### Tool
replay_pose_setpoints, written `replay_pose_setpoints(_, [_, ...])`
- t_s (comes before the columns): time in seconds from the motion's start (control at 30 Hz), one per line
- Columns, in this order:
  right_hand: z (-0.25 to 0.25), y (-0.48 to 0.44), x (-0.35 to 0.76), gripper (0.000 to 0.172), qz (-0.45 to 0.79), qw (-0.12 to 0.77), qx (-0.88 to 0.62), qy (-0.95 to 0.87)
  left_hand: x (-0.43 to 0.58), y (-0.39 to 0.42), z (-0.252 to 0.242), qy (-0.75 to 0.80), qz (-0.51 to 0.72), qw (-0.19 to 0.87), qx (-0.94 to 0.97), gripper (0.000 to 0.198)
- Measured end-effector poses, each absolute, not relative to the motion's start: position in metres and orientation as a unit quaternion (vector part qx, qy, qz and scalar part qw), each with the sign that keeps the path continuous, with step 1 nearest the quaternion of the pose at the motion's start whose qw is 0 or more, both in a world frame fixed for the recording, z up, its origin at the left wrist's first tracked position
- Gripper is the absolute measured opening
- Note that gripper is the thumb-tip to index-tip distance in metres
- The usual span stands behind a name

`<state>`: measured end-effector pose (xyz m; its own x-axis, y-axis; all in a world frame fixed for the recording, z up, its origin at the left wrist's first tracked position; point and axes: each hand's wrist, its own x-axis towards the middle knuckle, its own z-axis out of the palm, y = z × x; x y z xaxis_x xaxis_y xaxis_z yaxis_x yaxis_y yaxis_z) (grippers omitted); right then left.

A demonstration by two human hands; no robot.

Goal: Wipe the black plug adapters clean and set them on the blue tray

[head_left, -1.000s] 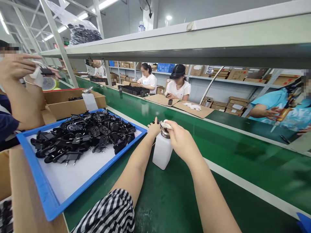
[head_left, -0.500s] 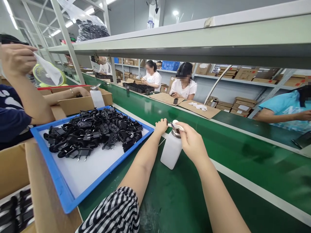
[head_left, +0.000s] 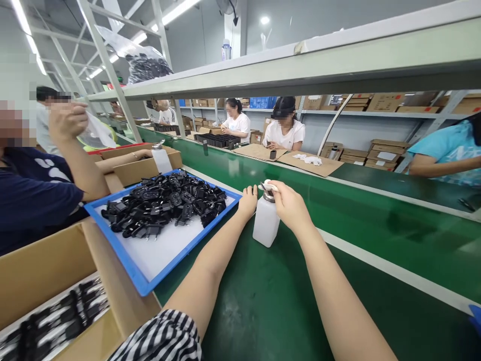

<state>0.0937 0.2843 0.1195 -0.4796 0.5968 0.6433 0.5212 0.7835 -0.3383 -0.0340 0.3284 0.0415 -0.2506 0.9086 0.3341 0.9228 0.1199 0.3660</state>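
Table [head_left: 244, 306], dk green, at near centre; carton [head_left: 39, 273] w/ black parts [head_left: 73, 311] at near left. White bottle [head_left: 266, 225] stands upright mid-table, its metal top [head_left: 269, 197] partly hidden. Right hand [head_left: 291, 203]: grip clamped on white cloth [head_left: 273, 187], thumb & fingers together, at the metal top. Left hand [head_left: 248, 202]: just beside the bottle, on its left, fingers pointing far; underside hidden, so cannot tell whether its grip is closed on anything. Risks (judged): bottle could tip, poss. spilling, if the right hand presses off-centre, since neither hand visibly braces its body; cloth could snag if dragged sideways over the metal top. Blue tray [head_left: 190, 249], left of the hands, w/ heap of black plugs [head_left: 171, 205]; some might drop out if the left forearm knocked the rim. Farther: second bottle [head_left: 161, 161] at far left, by a co-worker's raised hand [head_left: 67, 122]; green belt [head_left: 356, 215] beyond pale strip; on far side, co-worker in white [head_left: 283, 133] & white cloths [head_left: 308, 159] on cardboard.
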Motion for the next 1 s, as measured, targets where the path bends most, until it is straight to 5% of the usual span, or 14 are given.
replay_pose_setpoints(0.4, [0.122, 0.274, 0.099, 0.032, 0.069, 0.415, -0.322, -0.848, -0.021, 0.142, 0.045, -0.683, -0.033, 0.108, -0.721, 0.032])
replay_pose_setpoints(0.6, [0.127, 0.263, 0.101, 0.033, 0.014, 0.368, -0.33, -0.869, -0.017, 0.114, 0.042, -0.656, -0.117, 0.019, -0.745, 0.039])
replay_pose_setpoints(0.8, [0.14, 0.269, 0.102, 0.023, 0.316, 0.485, -0.368, -0.728, -0.021, 0.115, 0.039, -0.644, -0.203, -0.102, -0.73, 0.029])
replay_pose_setpoints(0.93, [0.139, 0.262, 0.113, 0.017, 0.442, 0.611, -0.309, -0.579, -0.026, 0.113, 0.036, -0.648, -0.283, -0.216, -0.674, 0.057])
replay_pose_setpoints(1.0, [0.133, 0.249, 0.121, 0.015, 0.473, 0.619, -0.302, -0.55, -0.029, 0.116, 0.037, -0.647, -0.28, -0.262, -0.659, 0.052])
